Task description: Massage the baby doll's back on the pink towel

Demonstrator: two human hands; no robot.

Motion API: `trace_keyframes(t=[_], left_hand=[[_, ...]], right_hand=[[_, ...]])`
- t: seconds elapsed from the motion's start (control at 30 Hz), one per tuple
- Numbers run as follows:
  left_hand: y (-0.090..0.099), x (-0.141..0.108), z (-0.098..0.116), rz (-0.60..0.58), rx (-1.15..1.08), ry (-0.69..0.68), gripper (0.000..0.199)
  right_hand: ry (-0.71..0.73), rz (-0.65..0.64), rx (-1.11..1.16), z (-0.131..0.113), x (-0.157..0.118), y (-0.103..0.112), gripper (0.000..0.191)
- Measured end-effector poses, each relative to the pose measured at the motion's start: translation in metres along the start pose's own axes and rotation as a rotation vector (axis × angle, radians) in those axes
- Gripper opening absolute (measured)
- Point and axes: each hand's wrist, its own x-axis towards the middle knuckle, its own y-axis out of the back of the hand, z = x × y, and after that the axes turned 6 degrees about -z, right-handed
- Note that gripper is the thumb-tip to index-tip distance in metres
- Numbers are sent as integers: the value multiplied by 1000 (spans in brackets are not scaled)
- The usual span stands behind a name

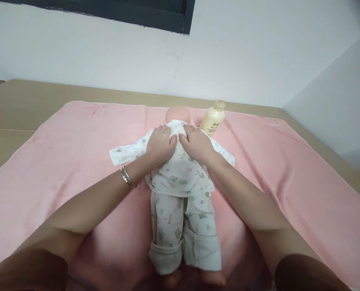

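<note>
A pink blanket covers much of the tabletop, whose far edge runs along the wall. Near the blanket's far edge, a pump bottle is close beside the right hand. The clothed doll lies on the blanket, its long axis running from near edge to far edge, with the head at the far end and the sleeves spread sideways. The left hand and the right rest unclenched, palms down, on its upper body, thumbs pointing inward, apart.
</note>
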Motion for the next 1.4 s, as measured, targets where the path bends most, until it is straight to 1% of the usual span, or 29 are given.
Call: trace_keyframes(t=[0.07,0.1,0.17,0.23,0.3,0.4,0.47,0.53,0.63,0.7,0.77,0.83,0.93,1.03,1.13,1.27,1.4], left_hand=[[4,-4,5,-14,86,-29,42],[4,-7,7,-7,125,-55,40],[3,-11,9,19,172,-114,36],[1,-13,9,36,161,-143,34],[2,-11,8,21,113,-103,34],[9,-2,6,-48,54,-25,32],[14,2,5,-78,46,-12,32],[16,3,5,-83,65,-14,33],[12,-2,7,-53,121,-25,36],[8,-6,7,-12,151,-77,38],[5,-9,6,23,153,-131,39],[4,-7,5,27,110,-127,38],[4,0,0,-23,2,-70,37],[0,8,-4,-44,-57,-36,46],[-6,9,-7,-43,-82,-4,58],[-11,8,-10,0,-101,-24,54],[-12,7,-11,19,-102,-39,52]], right_hand=[[16,-8,-24,3,1,4,48],[35,-33,-36,5,1,8,48],[92,-125,-48,10,1,16,50],[133,-199,-58,12,0,23,51],[114,-177,-111,8,-4,23,51],[50,-78,-276,-9,-16,16,52],[32,-47,-364,-20,-23,12,52],[28,-36,-388,-24,-26,10,51],[30,-46,-254,-14,-16,10,46],[29,-64,-112,-2,-5,10,44],[28,-60,-26,5,3,8,44],[26,-27,-29,6,5,4,44],[35,26,-116,-4,-4,-1,43],[43,51,-181,-12,-12,-3,44],[37,38,-127,-10,-9,-4,47],[13,38,-9,-2,0,-9,57],[2,67,5,0,1,-13,60]])
